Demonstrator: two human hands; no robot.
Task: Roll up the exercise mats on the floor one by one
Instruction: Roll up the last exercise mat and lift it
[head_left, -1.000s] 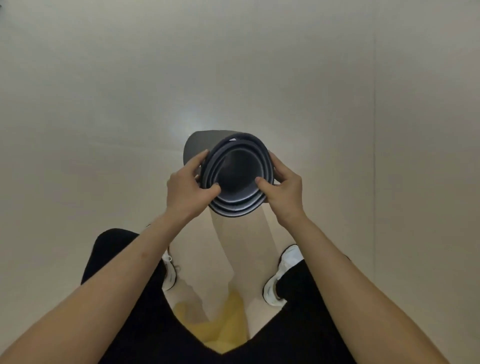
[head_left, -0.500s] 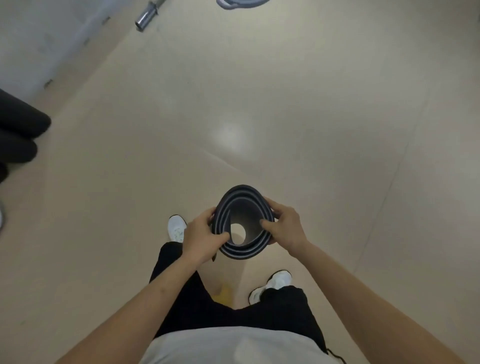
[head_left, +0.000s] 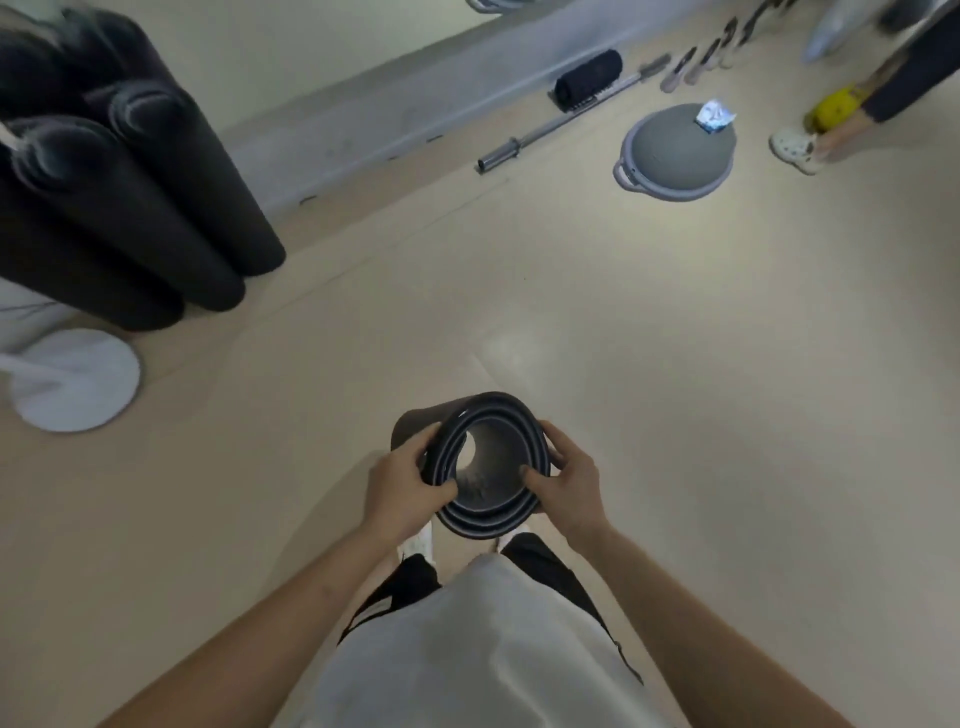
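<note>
A person stands holding one rolled exercise mat (head_left: 485, 519) in front of the waist, above their own white shoes (head_left: 415, 543). The left hand (head_left: 402, 486) and right hand (head_left: 569, 483) clamp opposite sides of the roll's near end. Each thumb hooks over the rim into the hollow and the fingers wrap the outside.

The mat is dark grey to black, wound loosely in three or four layers that show as uneven oval rings with small gaps between them. Its core is wide and open, and a pale patch of floor shows through the bore.

The long axis runs almost straight down, away from the person's face. The open end faces up, and the far end points at the floor (head_left: 675, 364). The roll leans slightly, so a strip of its outer side shows at the upper left. Whether the lower end touches the floor cannot be told.

Further out on the left, several dark rolled mats (head_left: 130, 208) stand upright together against the wall, beside a round white base (head_left: 78, 379). Well ahead, a steel barbell (head_left: 561, 119) lies along the wall, near a grey balance dome (head_left: 675, 150) with a crumpled packet (head_left: 716, 117) on top. Another person's foot in a pale clog (head_left: 795, 148) is at the far right.
</note>
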